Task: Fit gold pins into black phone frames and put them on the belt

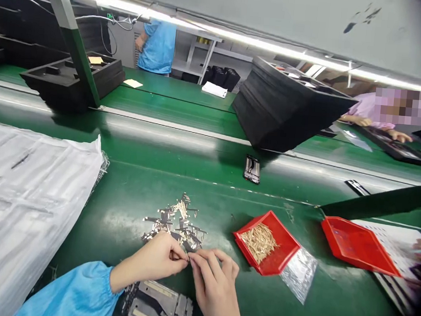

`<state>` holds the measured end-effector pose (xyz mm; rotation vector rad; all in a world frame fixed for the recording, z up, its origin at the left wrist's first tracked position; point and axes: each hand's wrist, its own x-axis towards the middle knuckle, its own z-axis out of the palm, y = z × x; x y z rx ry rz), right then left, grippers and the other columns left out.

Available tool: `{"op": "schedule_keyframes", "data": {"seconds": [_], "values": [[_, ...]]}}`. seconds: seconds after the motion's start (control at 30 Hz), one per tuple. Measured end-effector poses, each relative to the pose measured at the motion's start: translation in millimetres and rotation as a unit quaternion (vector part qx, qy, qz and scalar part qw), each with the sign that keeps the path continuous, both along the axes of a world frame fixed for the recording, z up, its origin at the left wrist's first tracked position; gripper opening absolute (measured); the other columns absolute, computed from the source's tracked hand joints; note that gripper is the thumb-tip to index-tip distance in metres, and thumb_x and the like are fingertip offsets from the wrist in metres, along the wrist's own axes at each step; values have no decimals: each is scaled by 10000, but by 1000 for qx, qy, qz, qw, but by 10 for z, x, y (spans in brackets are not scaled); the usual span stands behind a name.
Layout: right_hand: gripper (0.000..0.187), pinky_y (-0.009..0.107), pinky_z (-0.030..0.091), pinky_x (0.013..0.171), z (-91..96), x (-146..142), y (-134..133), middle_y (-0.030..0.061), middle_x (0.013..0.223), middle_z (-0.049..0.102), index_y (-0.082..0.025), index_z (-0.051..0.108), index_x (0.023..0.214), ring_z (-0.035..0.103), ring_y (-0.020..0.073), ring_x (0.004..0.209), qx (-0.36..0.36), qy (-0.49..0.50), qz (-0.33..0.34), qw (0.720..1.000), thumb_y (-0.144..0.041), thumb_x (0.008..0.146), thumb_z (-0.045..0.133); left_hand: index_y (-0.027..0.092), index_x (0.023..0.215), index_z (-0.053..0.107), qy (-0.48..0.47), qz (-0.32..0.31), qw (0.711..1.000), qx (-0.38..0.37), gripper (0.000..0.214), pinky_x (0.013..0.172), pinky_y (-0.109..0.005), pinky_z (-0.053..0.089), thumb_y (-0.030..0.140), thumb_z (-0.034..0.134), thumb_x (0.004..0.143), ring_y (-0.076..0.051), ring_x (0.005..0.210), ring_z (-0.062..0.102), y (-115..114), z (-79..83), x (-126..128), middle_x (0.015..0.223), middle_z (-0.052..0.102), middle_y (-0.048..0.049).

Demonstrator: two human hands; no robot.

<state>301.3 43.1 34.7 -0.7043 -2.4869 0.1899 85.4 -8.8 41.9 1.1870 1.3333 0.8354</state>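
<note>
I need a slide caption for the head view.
Left hand and right hand close together beside small loose parts on a green bench.

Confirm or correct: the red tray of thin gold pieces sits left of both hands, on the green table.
Not left: the head view shows the red tray of thin gold pieces right of both the left hand and right hand, on the green table.

No text, label, brand or number can be read; the small dark marks on the flat white paper sheet [403, 234], between three and four o'clock, are illegible.
</note>
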Motion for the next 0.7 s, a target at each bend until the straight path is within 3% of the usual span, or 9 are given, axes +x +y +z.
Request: {"op": "schedule_keyframes", "data": {"seconds": [0.13, 0.23, 0.37, 0.47, 0.53, 0.6, 0.7], "values": [[188, 425, 391, 929, 7, 25, -60, 69, 1126, 766, -233, 718, 1237, 607, 271, 1060, -22, -16, 22, 999, -181, 1085, 621, 137, 510, 598, 11, -8, 1000, 10, 248, 544, -294, 164, 130, 648, 753, -91, 561, 254, -17, 8, 26, 526, 291, 59], [165, 421, 385, 915, -12, 11, -105, 57, 1075, 775, -225, 722, 1202, 609, 256, 1025, -8, -6, 24, 1000, -162, 1083, 626, 131, 534, 624, 5, -18, 1000, 6, 218, 548, -276, 174, 102, 661, 747, -84, 563, 237, -25, 15, 32, 530, 285, 68], [110, 428, 385, 900, 12, 216, 110, 55, 988, 777, -223, 730, 1140, 629, 256, 984, 47, 21, -45, 998, -187, 1076, 648, 121, 655, 764, -16, -15, 999, -28, 169, 532, -230, 295, 188, 703, 797, -89, 520, 388, -31, 1, 29, 529, 547, 27], [113, 450, 418, 907, 111, 545, 459, 86, 989, 767, -219, 747, 1142, 637, 259, 912, 149, 47, -177, 972, -209, 1047, 686, 92, 860, 847, -53, -15, 996, -69, 277, 552, -236, 452, 341, 725, 851, -144, 552, 597, -26, -31, 17, 688, 756, -75], [188, 484, 431, 922, 179, 699, 612, 141, 1092, 755, -199, 748, 1211, 651, 287, 940, 170, 45, -252, 952, -212, 1057, 641, 71, 1081, 846, -95, -23, 991, -93, 427, 570, -255, 512, 419, 765, 846, -175, 582, 669, -19, -55, 6, 758, 801, -115], [237, 511, 428, 944, 209, 720, 602, 160, 1183, 737, -214, 734, 1272, 666, 312, 1002, 139, 39, -233, 962, -226, 1056, 635, 74, 1328, 764, -152, -32, 981, -117, 638, 575, -259, 528, 451, 832, 817, -184, 592, 699, -13, -76, -6, 781, 818, -120], [276, 486, 434, 958, 150, 544, 325, 100, 1188, 749, -291, 729, 1286, 662, 295, 1055, 60, 19, -81, 995, -190, 1035, 674, 94, 1491, 648, -235, -45, 962, -135, 860, 559, -241, 506, 475, 922, 770, -174, 576, 707, -6, -110, -18, 752, 818, -97]]}}
